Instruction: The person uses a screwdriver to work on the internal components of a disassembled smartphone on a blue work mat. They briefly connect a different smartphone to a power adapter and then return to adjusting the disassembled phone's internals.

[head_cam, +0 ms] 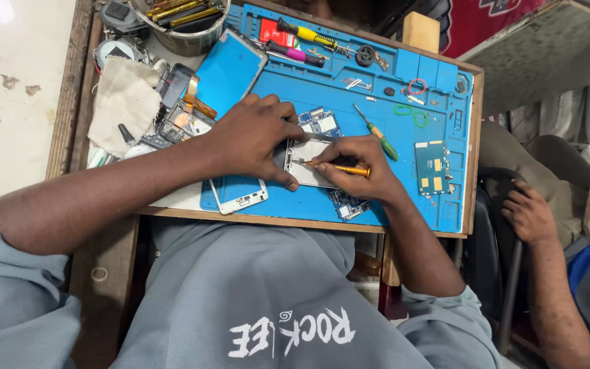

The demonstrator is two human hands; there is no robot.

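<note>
An opened white phone frame point(308, 166) lies on a blue repair mat point(404, 123). My left hand point(254, 137) presses down on the frame's left side, fingers spread over it. My right hand point(356, 167) grips a yellow-handled screwdriver point(339, 168), its tip pointing left onto the frame. A blue circuit board point(319, 121) lies just above the frame, and another board point(347, 205) sits below my right hand.
A green-handled screwdriver point(379, 134) and a teal circuit board point(431, 166) lie right of my hands. A phone screen point(230, 68), white phone point(239, 193), cloth point(124, 102) and a tool-filled bowl point(184, 24) are at left. Another person's hand point(530, 213) rests at right.
</note>
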